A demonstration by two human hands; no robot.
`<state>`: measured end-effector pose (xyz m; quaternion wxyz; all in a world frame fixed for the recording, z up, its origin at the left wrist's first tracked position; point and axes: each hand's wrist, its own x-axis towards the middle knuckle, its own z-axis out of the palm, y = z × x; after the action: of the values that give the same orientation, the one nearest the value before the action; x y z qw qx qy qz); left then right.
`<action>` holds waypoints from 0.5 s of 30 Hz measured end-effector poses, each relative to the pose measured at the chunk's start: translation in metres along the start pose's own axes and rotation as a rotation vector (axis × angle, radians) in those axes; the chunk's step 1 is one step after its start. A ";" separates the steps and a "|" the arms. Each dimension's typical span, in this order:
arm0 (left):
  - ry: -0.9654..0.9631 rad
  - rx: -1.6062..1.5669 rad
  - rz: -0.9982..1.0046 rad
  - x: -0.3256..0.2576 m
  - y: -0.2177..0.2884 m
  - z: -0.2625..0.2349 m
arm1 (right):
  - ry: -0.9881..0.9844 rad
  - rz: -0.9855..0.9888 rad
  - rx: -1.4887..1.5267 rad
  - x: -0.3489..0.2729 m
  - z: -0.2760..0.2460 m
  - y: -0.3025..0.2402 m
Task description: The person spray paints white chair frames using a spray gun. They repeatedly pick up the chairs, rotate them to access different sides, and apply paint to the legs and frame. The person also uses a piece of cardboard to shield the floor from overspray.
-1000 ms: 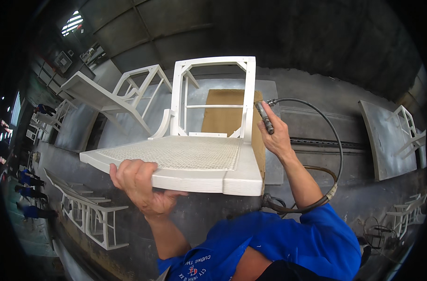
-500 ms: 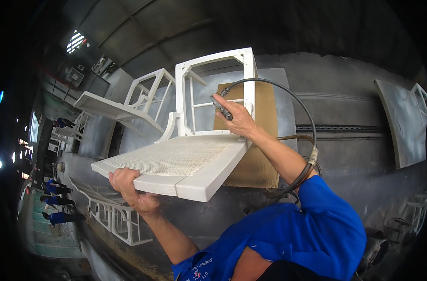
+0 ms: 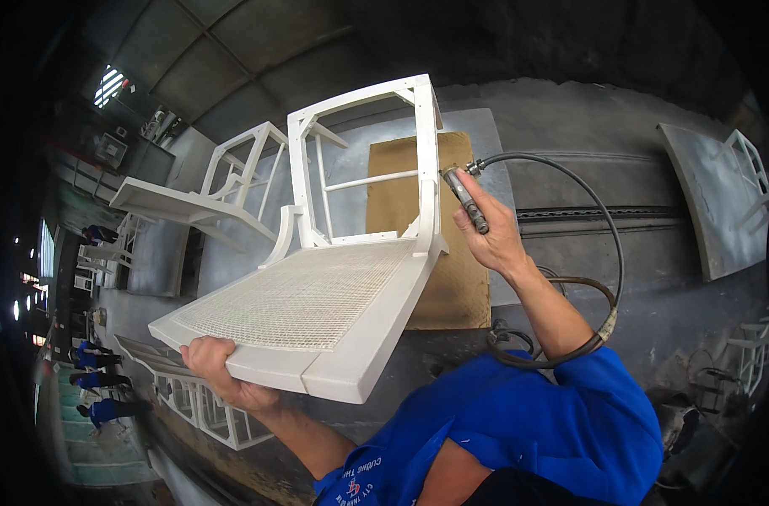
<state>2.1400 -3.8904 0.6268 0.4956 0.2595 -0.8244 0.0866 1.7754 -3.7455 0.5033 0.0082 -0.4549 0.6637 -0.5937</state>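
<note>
Pinching the near edge of a white wooden chair with a woven panel (image 3: 291,295), the left hand (image 3: 224,375) apparently steadies it at a tilt above a flat brown cardboard sheet (image 3: 456,291); the right hand (image 3: 494,236), wrapped around a grey metal handheld tool (image 3: 467,202), leaves a black flexible hose (image 3: 602,211) looping wide, likely avoiding snags.

Cardboard sheet (image 3: 460,287) on grey board (image 3: 480,125); far right, white chair (image 3: 753,158) on grey panel (image 3: 701,202).
</note>
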 end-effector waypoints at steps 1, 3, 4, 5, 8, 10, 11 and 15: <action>0.004 -0.005 -0.001 -0.002 0.000 -0.001 | -0.037 -0.002 0.025 -0.001 -0.003 -0.002; 0.012 -0.012 -0.001 -0.004 0.002 -0.001 | -0.098 -0.029 0.071 0.002 -0.009 -0.003; 0.017 -0.013 0.000 -0.005 0.003 -0.001 | -0.171 0.022 0.082 0.004 -0.011 -0.004; 0.039 -0.025 -0.006 -0.007 0.004 -0.001 | -0.245 0.073 0.095 0.006 -0.011 -0.004; 0.106 -0.031 -0.010 -0.013 0.008 0.000 | -0.443 0.194 0.210 0.015 -0.009 -0.004; 0.135 -0.027 0.004 -0.017 0.010 0.001 | -0.554 0.216 0.300 0.023 0.003 -0.003; 0.163 -0.035 -0.003 -0.019 0.010 0.002 | -0.593 0.205 0.330 0.026 0.007 -0.002; 0.149 0.011 -0.013 -0.020 0.011 0.000 | -0.769 0.201 0.311 0.041 0.026 0.011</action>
<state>2.1418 -3.8743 0.6102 0.5545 0.2605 -0.7831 0.1070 1.7596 -3.7924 0.5084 0.3813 -0.5697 0.5557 -0.4704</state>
